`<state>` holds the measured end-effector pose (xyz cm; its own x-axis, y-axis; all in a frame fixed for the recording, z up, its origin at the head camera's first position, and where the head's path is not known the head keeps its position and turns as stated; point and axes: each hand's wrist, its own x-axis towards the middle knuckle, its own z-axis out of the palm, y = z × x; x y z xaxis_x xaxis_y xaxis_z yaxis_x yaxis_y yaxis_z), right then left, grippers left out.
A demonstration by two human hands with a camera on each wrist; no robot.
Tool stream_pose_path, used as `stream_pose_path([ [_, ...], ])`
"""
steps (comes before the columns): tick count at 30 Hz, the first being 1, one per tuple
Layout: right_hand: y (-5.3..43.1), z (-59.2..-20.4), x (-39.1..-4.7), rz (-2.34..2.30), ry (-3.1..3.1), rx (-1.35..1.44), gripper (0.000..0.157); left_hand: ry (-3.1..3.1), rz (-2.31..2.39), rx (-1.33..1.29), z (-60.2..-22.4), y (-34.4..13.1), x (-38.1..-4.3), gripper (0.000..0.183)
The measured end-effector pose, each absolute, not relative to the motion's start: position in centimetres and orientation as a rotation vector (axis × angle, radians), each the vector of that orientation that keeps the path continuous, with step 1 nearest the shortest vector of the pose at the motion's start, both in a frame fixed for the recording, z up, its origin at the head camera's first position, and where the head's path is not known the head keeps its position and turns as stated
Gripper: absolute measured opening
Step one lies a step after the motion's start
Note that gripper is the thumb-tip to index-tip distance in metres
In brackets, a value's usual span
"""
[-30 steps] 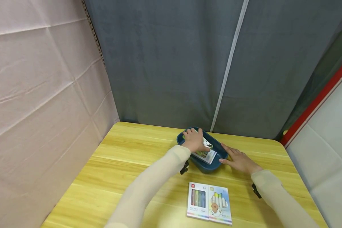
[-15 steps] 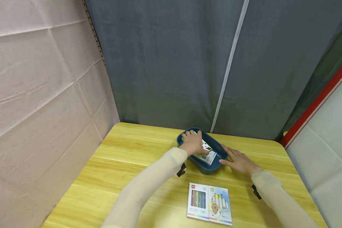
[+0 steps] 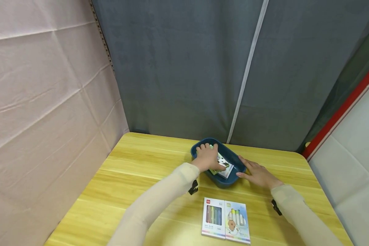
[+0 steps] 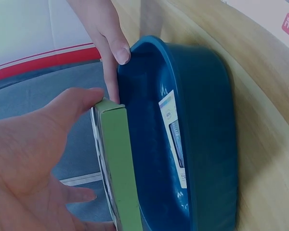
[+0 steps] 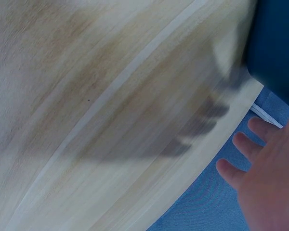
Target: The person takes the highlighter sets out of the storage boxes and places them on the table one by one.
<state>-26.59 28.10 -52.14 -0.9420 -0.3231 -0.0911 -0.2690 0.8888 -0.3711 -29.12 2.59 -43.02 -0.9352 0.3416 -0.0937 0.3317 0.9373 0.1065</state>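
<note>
My left hand (image 3: 206, 159) grips a flat green box (image 4: 119, 166) by its two ends, thumb at one end and fingers at the other. Black-and-white pictures show on the box's face in the head view. It is held tilted at the mouth of a deep dark-blue bin (image 3: 222, 183). Inside the bin lies a white pack (image 4: 172, 132) with a window, partly covered by the green box in the head view. At the bin's right end, my right hand (image 3: 258, 173) touches the rim with thumb and forefinger spread. Its other fingers (image 5: 248, 147) extend loosely outside the bin.
Two flat packs lie side by side on the wooden table (image 3: 141, 164), nearer me than the bin: a white windowed pack of coloured pens (image 3: 213, 218) and a light-blue pack with pictured markers (image 3: 237, 222). A grey curtain (image 3: 178, 68) hangs behind the table's far edge.
My left hand has shifted slightly toward me and to the left, bringing the green box along over the bin. The right hand, the bin and the two packs on the table stay put.
</note>
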Motion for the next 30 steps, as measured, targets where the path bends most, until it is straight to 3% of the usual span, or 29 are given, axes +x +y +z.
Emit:
stream_pose_path([
  [30,28.2,-52.3,-26.9,-0.522,2.914,-0.43,0.082,3.008,0.1,0.586,-42.7,1.3,-27.8,0.108],
])
